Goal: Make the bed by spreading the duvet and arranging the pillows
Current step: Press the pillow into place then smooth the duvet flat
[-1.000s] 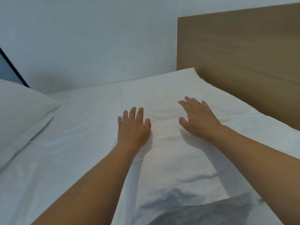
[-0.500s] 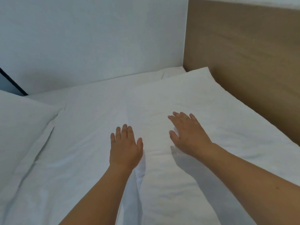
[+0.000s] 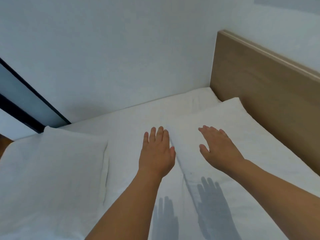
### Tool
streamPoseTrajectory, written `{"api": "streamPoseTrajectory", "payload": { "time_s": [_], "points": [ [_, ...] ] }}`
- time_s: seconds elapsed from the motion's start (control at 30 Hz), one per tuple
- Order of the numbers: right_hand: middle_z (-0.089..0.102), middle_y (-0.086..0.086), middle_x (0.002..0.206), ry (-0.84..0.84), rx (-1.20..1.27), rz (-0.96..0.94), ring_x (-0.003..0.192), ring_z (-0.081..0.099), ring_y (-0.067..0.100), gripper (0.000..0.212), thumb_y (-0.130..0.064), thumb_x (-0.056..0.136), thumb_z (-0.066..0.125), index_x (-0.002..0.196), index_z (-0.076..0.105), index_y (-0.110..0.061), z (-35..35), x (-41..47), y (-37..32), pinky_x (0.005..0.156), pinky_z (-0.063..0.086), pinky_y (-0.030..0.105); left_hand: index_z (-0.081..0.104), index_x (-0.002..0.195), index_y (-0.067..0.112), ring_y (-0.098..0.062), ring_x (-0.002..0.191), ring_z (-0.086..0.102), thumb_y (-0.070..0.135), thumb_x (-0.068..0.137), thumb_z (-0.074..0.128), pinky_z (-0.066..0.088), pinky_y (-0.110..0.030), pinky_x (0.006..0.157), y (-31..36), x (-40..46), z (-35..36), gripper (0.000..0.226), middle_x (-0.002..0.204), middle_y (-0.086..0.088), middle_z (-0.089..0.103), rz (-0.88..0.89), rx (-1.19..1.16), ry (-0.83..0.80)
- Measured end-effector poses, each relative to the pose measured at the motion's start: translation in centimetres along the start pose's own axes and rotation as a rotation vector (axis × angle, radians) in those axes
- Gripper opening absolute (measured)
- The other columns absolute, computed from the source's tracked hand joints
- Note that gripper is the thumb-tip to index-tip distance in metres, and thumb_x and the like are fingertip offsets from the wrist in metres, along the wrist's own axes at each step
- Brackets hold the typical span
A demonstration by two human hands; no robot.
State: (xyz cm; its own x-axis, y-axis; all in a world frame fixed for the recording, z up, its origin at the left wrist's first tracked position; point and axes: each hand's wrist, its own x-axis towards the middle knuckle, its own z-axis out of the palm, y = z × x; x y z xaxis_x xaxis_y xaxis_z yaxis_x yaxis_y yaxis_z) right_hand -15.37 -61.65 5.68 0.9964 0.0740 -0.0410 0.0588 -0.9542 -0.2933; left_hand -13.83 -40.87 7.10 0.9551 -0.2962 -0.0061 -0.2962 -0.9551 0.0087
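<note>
**Both hands flat, lifted off pillow by headboard**

Left hand (image 3: 156,153) and right hand (image 3: 219,147): fingers straight, spread slightly, palms down, gripping nothing. Shadows fall clear of the hands on the fabric below, so both probably hover above it rather than press; contact is hard to confirm from this angle.

Under the right hand: the near pillow (image 3: 230,129), lying flat with its long edge against the headboard (image 3: 270,94). The left hand sits over the pillow's left edge, above the white sheet (image 3: 131,129). Second pillow (image 3: 52,170) lies well apart on the left, not at the headboard yet.

To do the step well: set palms down evenly, sweep outward from the centre to flatten creases, keep the pillow square to the headboard, then bring the second one alongside.
</note>
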Motion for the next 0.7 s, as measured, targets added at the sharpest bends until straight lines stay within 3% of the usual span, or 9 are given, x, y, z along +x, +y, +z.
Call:
{"api": "streamPoseTrajectory", "payload": {
  "time_s": [0.37,0.7],
  "points": [
    [0.019,0.002,0.159,-0.010,0.065,0.043,0.146,0.015,0.017,0.058,-0.027,0.097,0.038,0.152,0.020,-0.019,0.0,1.5,-14.3,0.120,0.006,0.035,0.006,0.153,0.010,-0.027,0.149,0.000,0.040,0.101,0.022,0.000,-0.047,0.120,-14.8,-2.4,-5.3,0.062,0.162,-0.007,0.004,-0.053,0.077,-0.039],
    [0.018,0.004,0.160,-0.041,0.099,0.107,0.146,0.016,0.018,0.060,-0.028,0.097,0.039,0.152,0.018,-0.018,7.7,1.4,-29.1,0.119,0.009,0.034,0.004,0.154,0.013,-0.027,0.149,-0.001,0.042,0.100,0.022,-0.001,-0.050,0.119,-29.5,-6.6,-1.6,0.063,0.162,-0.005,0.001,-0.014,0.098,-0.171]
  ]
}}
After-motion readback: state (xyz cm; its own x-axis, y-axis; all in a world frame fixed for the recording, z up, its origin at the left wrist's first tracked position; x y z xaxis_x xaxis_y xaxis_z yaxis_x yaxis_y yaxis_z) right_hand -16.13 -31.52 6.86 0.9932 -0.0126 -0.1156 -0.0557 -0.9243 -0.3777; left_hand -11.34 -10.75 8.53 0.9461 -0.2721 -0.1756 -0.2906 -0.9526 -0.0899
